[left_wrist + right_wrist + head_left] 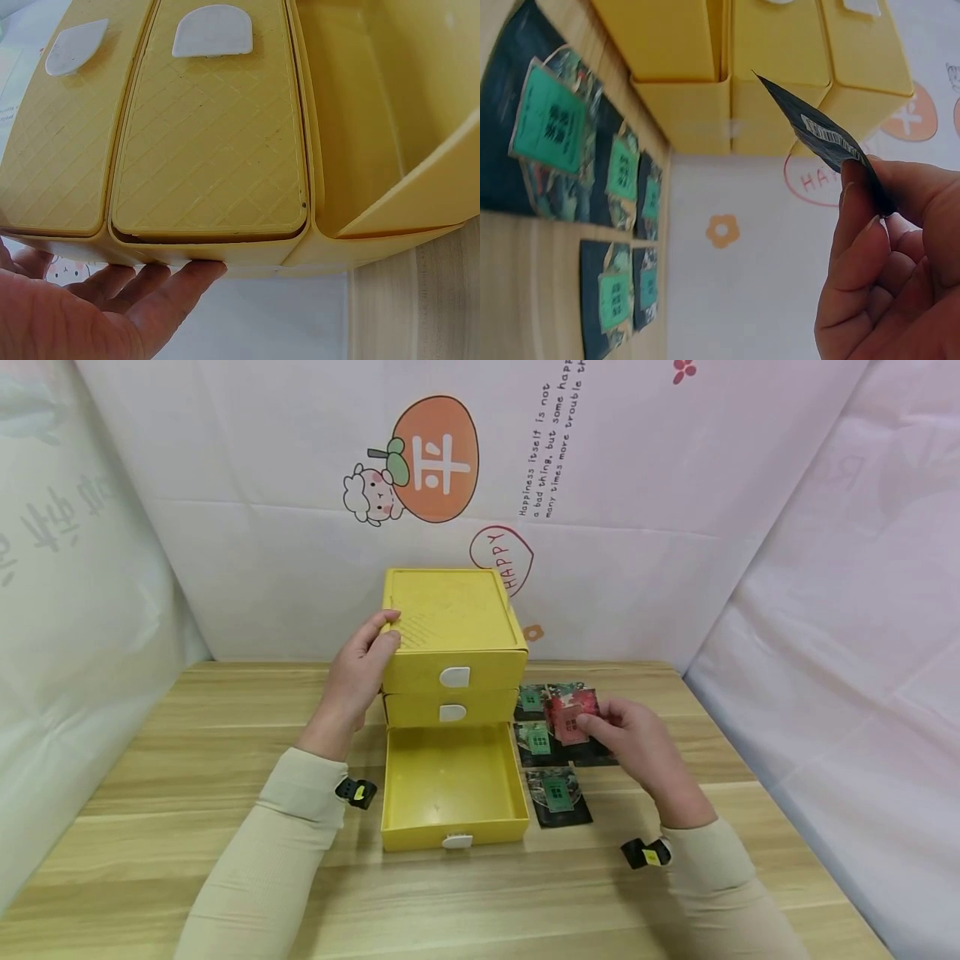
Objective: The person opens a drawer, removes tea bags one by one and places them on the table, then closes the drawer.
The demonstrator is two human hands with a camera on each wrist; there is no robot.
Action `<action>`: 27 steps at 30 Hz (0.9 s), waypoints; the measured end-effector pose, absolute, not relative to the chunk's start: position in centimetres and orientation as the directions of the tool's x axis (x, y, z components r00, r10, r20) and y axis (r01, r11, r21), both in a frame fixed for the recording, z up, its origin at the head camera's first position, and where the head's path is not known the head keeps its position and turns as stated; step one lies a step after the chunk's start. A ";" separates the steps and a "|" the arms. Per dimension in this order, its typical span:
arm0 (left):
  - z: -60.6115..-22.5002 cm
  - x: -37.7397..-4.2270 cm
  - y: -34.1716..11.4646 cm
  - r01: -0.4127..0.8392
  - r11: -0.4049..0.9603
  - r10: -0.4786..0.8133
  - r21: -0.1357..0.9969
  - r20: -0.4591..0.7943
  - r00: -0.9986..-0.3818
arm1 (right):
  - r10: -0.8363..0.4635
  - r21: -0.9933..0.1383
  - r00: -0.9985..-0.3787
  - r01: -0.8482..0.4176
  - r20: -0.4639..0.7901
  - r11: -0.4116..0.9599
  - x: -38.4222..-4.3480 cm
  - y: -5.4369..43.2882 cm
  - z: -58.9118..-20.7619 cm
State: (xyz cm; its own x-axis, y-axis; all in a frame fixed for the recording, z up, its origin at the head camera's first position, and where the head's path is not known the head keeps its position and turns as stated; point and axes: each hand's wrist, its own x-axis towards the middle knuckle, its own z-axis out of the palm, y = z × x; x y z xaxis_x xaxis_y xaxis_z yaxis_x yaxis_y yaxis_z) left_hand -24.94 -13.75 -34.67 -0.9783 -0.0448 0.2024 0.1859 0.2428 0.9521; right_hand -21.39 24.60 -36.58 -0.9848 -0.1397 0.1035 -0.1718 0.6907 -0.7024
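A yellow three-drawer box [453, 610] stands on the table, its bottom drawer [450, 781] pulled out and bare inside. My left hand [356, 672] rests against the box's left side, the thumb at the top edge and the fingers extended along the side wall in the left wrist view. Between thumb and fingers, my right hand [637, 743] pinches a red-fronted flat sachet [566, 718] to the right of the box. Its dark back with a barcode label faces the right wrist camera. Beneath it lie several dark sachets with green labels [555, 124].
The upper two drawers are closed, each with a white pull tab [454, 677]. A printed white cloth [300, 568] hangs behind the wood-grain table [225, 752], with white cloths at both sides.
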 end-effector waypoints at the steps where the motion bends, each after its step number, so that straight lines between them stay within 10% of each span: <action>1: -34.7 -25.0 -13.7 0.186 0.244 -0.045 0.952 0.202 -0.978 | -0.136 -0.698 -0.986 -0.166 0.099 0.697 -21.4 24.8 -36.7; 27: -34.5 -24.7 -13.6 0.177 0.262 -0.053 0.949 0.197 -0.979 | -0.150 -0.696 -0.987 -0.072 -0.053 0.715 -21.7 29.1 -39.9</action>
